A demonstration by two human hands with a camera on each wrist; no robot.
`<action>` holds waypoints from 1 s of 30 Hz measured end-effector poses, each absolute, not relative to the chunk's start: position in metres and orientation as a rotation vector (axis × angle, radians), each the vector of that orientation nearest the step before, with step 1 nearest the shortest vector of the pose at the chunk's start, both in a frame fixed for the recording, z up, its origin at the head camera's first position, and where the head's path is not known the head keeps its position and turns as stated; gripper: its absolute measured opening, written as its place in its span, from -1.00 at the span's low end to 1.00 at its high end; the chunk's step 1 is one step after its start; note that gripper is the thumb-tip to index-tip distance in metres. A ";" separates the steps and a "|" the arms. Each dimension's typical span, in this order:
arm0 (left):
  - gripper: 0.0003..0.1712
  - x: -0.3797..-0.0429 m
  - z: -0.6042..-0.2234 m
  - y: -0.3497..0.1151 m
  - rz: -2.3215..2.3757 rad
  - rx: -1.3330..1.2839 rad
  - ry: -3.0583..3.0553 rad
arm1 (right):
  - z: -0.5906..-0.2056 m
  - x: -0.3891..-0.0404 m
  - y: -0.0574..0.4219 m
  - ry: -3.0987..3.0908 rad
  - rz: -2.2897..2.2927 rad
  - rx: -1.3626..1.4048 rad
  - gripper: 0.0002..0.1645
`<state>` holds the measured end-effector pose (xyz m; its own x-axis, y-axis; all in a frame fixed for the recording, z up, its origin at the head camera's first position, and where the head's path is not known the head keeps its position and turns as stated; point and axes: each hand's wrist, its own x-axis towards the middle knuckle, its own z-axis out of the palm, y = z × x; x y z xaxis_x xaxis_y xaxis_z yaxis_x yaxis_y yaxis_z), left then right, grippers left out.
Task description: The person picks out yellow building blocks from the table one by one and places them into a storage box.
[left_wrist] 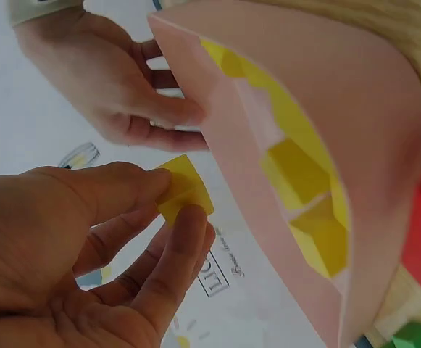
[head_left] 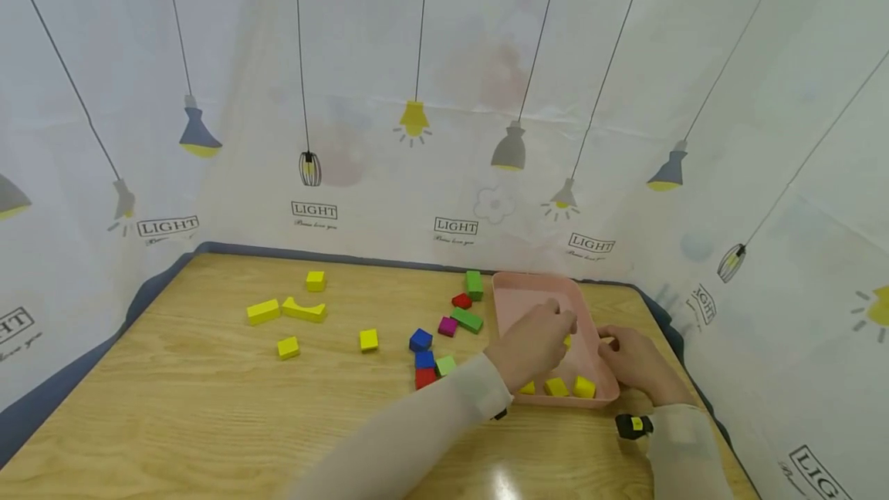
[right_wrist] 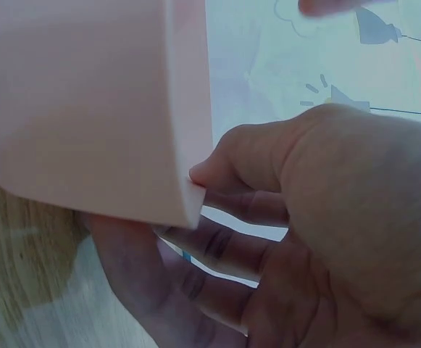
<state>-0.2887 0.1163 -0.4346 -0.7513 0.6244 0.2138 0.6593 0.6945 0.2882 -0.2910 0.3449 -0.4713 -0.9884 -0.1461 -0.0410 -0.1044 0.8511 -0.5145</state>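
Note:
Thumb and fingertips of my left hand [head_left: 533, 344] pinch a small yellow block [left_wrist: 186, 190], held over the pink tray [head_left: 517, 301] in the head view. Several yellow blocks [left_wrist: 295, 172] lie inside along the tray's near wall. My right hand [head_left: 637, 361] grips the tray's right side, its thumb [right_wrist: 228, 163] at the rim and the other fingers underneath and outside, as the right wrist view shows.
Left on the wooden table [head_left: 208, 407] lie loose yellow blocks, among them an arch-shaped block [head_left: 304, 310] and a long block [head_left: 263, 312]. Beside the tray's left side are blue blocks [head_left: 420, 340], green blocks [head_left: 468, 320], red blocks and a magenta block [head_left: 447, 326]. A printed curtain [head_left: 389, 199] stands behind.

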 end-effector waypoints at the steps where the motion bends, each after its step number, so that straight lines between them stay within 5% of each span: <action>1: -0.76 -0.287 -0.435 0.121 -0.536 -1.081 -2.798 | -0.471 -0.291 0.345 2.945 -0.813 -0.201 -0.57; 13: -0.72 -0.281 -0.443 0.156 -0.344 -1.163 -2.811 | -0.475 -0.292 0.350 2.945 -0.827 -0.227 -0.59; 23: -0.59 -0.282 -0.446 0.139 -0.553 -1.115 -2.852 | -0.473 -0.294 0.347 2.927 -0.819 -0.197 -0.57; 30: -0.74 -0.288 -0.448 0.117 -0.519 -1.027 -2.867 | -0.475 -0.295 0.345 2.937 -0.768 -0.151 -0.55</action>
